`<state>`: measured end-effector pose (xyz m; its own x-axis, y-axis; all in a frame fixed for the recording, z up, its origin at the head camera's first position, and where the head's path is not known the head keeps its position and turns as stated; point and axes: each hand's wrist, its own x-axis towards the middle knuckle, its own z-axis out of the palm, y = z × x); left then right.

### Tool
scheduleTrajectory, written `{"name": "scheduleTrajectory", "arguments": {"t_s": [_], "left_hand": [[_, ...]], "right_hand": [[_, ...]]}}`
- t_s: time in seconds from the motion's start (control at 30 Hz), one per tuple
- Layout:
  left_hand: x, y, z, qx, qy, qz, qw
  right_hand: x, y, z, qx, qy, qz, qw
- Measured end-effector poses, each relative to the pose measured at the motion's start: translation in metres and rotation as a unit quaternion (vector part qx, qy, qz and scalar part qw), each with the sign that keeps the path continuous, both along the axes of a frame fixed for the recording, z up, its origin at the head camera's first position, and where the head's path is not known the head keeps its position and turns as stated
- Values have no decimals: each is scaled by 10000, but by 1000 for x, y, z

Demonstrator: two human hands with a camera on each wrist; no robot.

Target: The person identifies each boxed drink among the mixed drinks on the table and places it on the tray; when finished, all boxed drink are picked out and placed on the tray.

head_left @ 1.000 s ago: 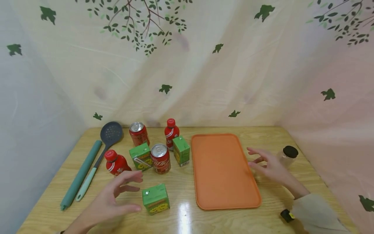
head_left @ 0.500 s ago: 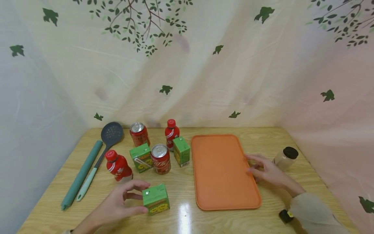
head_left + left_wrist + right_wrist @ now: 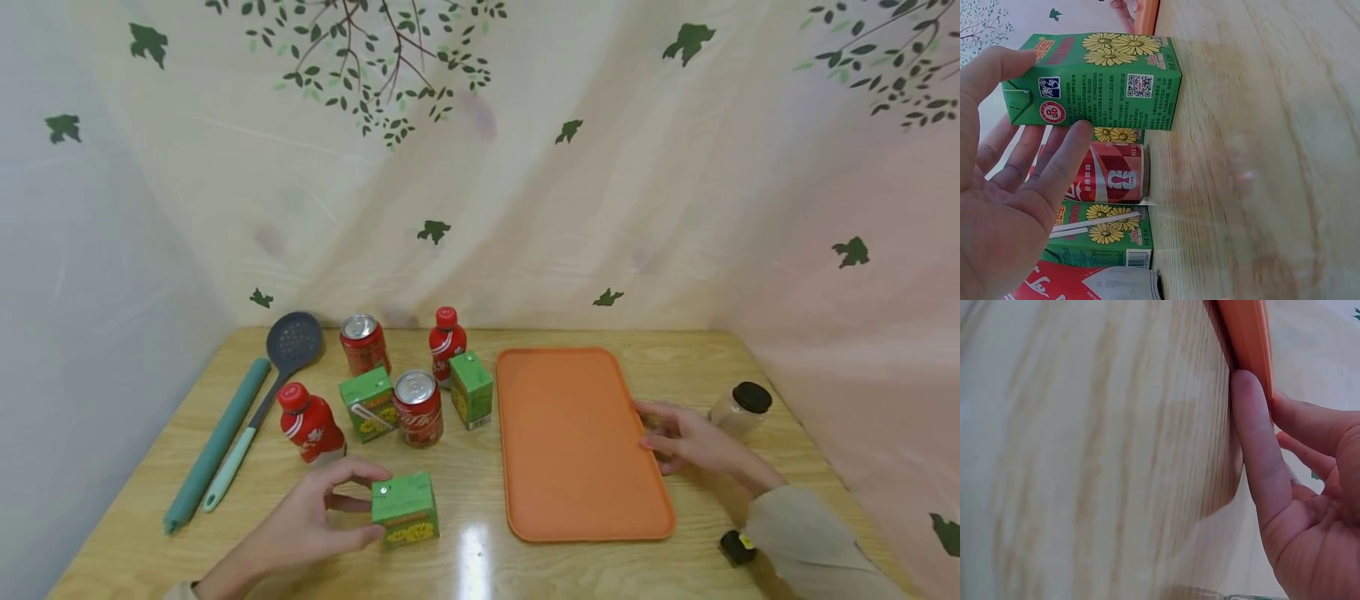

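Observation:
My left hand [image 3: 318, 521] pinches a green drink carton [image 3: 405, 510] with yellow flowers, standing at the near middle of the table. In the left wrist view, the thumb and a finger touch opposite sides of the carton [image 3: 1104, 81]. Over on the right, my right hand [image 3: 693, 439] holds the right rim of an orange tray [image 3: 577, 450], which lies flat or nearly so. Up close in the right wrist view, one finger lies at the underside of the tray [image 3: 1249, 337] and the thumb presses its edge. The other fingers are partly hidden.
Behind the carton stand red bottles [image 3: 311, 425] [image 3: 447, 343], cola cans [image 3: 418, 412] [image 3: 365, 348] and two more green cartons [image 3: 369, 407] [image 3: 472, 392]. A skimmer [image 3: 295, 342] and a teal rod [image 3: 217, 446] lie left. A black-lidded jar [image 3: 738, 410] and small black object [image 3: 737, 547] are right.
My left hand has moved right from a gap beside the carton and taken hold of it. My right hand has come down onto the tray's right rim. The view shifted slightly.

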<state>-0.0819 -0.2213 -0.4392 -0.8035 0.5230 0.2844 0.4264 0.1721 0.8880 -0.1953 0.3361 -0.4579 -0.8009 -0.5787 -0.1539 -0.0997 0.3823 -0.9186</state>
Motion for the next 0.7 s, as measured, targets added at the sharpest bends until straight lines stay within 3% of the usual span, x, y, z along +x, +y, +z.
{"name": "scheduleTrajectory", "arguments": {"t_s": [0.27, 0.47, 0.7], "left_hand": [[2, 2, -2, -112, -377, 197, 9990], [0, 2, -4, 104, -175, 92, 9997], [2, 3, -6, 146, -494, 199, 9985]], "right_hand": [[-1, -1, 0, 184, -275, -198, 9993], [-2, -1, -4, 159, -299, -170, 9993], [-2, 0, -3, 51, -318, -201, 9993]]}}
